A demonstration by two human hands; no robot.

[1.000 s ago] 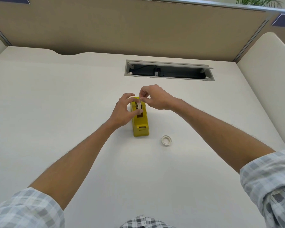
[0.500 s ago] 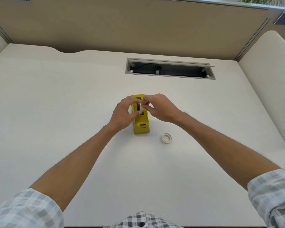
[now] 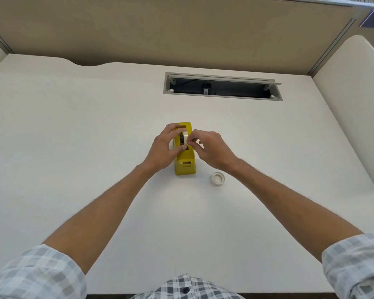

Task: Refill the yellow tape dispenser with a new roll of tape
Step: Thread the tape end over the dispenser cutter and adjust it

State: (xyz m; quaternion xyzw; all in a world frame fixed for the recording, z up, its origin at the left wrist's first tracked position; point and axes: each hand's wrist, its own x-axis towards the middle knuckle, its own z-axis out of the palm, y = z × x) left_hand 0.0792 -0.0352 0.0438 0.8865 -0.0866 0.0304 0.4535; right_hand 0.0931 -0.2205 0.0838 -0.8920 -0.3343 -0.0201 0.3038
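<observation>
The yellow tape dispenser (image 3: pixel 185 164) stands in the middle of the white desk (image 3: pixel 73 137), its cutter end toward me. A whitish tape roll (image 3: pixel 184 138) on a dark hub sits upright in the dispenser's slot. My left hand (image 3: pixel 164 148) curls round the dispenser's left side, with fingers over the far end and thumb near the roll. My right hand (image 3: pixel 209 148) pinches the right edge of the roll with thumb and forefinger. A small white ring (image 3: pixel 218 178), which looks like an empty tape core, lies flat on the desk right of the dispenser.
A rectangular cable opening (image 3: pixel 222 87) with its flap raised is set into the desk behind the dispenser. Beige partition walls (image 3: pixel 181 29) close off the back, and a rounded white panel (image 3: pixel 354 93) stands on the right.
My right hand has come down from above the dispenser's far end to the right side of the roll. The roll now sits lower in the slot. My left hand stays on the dispenser.
</observation>
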